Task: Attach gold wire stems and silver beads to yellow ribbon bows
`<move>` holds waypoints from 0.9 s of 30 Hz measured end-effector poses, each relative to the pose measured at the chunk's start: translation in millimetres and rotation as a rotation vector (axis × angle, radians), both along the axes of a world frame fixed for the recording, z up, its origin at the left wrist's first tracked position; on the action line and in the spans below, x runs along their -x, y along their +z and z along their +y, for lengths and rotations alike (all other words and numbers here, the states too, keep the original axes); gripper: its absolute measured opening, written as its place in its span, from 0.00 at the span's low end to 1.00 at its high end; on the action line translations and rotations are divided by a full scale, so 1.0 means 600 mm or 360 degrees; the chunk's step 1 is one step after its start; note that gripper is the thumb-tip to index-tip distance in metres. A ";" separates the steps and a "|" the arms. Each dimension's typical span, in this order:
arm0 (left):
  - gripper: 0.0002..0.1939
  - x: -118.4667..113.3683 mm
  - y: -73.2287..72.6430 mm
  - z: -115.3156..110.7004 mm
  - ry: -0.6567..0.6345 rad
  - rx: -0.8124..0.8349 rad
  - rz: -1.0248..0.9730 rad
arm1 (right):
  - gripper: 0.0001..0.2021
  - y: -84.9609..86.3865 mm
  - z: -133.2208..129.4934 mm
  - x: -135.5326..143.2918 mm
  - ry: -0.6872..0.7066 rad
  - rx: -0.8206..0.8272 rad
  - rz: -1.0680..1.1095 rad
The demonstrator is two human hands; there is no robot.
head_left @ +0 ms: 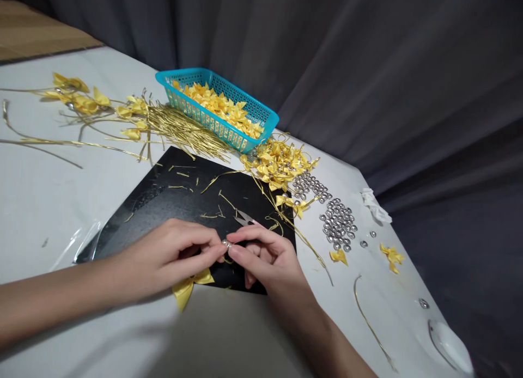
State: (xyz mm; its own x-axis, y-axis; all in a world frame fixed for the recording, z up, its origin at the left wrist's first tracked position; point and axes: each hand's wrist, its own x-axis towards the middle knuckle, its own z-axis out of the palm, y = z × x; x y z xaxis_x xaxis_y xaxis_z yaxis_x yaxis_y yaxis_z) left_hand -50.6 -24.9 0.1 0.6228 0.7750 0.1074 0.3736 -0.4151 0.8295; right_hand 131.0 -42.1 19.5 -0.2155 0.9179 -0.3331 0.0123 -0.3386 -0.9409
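Observation:
My left hand (pixel 180 252) and my right hand (pixel 265 255) meet over the near edge of a black mat (pixel 163 203). Between their fingertips is a small silver bead (pixel 226 243), pinched from both sides. A yellow ribbon bow (pixel 188 290) shows below my left fingers, partly hidden by them. Just beyond my right hand lie small scissors (pixel 244 218), their blades showing and their handles hidden by the hand. Short gold cord scraps are scattered on the mat.
A blue basket (pixel 216 108) of yellow bows stands at the back. Beside it lie a bundle of gold cords (pixel 183 130) and a pile of yellow bows (pixel 281 163). Silver beads (pixel 338 224) are heaped to the right. A white rounded object (pixel 449 345) sits near the right edge.

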 end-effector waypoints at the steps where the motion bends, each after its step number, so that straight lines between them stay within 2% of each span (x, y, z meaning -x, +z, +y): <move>1: 0.18 0.000 0.000 0.001 -0.0005 -0.0005 -0.0011 | 0.07 -0.001 0.000 0.000 -0.0017 -0.0077 0.0015; 5: 0.16 0.000 0.001 -0.001 0.0040 -0.0015 -0.0013 | 0.04 -0.001 0.000 0.002 -0.0016 -0.0321 -0.0044; 8: 0.09 0.000 0.006 -0.003 0.0264 -0.0150 -0.0036 | 0.03 0.000 -0.003 0.004 -0.0030 -0.0500 -0.0163; 10: 0.12 -0.001 0.009 -0.004 0.0340 -0.0279 -0.0089 | 0.03 0.001 -0.006 0.005 -0.0041 -0.0671 -0.0249; 13: 0.06 -0.002 0.010 -0.001 0.0200 -0.0379 -0.0134 | 0.03 0.006 -0.010 0.003 -0.0069 -0.0850 -0.0284; 16: 0.07 -0.003 0.009 0.003 0.0102 -0.0389 -0.0122 | 0.04 0.020 -0.012 -0.009 -0.0218 -0.0940 -0.0235; 22: 0.09 0.001 0.010 0.004 0.0082 -0.0122 -0.0043 | 0.03 0.065 -0.004 -0.048 -0.0534 -0.1170 -0.0081; 27: 0.09 -0.002 0.009 0.003 0.0028 -0.0021 0.0000 | 0.03 0.078 -0.003 -0.062 -0.0526 -0.1261 -0.0064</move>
